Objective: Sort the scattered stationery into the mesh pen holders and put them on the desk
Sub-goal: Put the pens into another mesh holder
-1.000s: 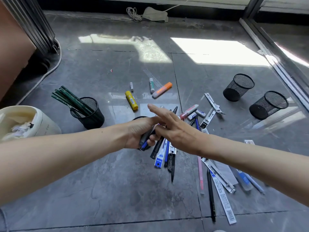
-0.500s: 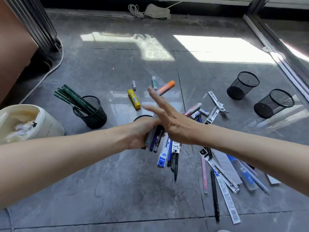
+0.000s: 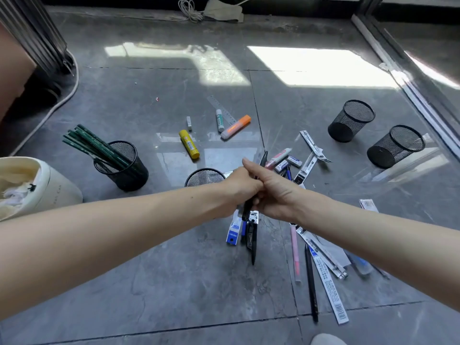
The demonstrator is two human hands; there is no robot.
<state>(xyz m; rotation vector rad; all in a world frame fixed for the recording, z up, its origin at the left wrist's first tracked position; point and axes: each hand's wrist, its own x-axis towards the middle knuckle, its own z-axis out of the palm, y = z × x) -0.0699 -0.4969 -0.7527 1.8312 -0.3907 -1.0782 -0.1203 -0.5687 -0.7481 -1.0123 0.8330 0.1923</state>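
Head view: four black mesh holders are counted on grey stone tiles. One at 9 o'clock (image 3: pixel 123 168) is packed with green pencils (image 3: pixel 95 148); one (image 3: pixel 204 177) sits just behind the hands; two empty ones (image 3: pixel 351 120) (image 3: pixel 395 146) stand at 2 o'clock. A bundle of pens (image 3: pixel 249 220) is clenched in the left hand (image 3: pixel 239 190), with the right hand (image 3: pixel 273 192) pressed against it and closed on the same bundle. Loose stationery is scattered around, including a yellow glue stick (image 3: pixel 189 144) and an orange highlighter (image 3: pixel 236 127).

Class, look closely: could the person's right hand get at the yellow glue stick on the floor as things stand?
Probably not at once: the right hand is closed with the left hand around pens. The floor around the yellow glue stick is otherwise open.
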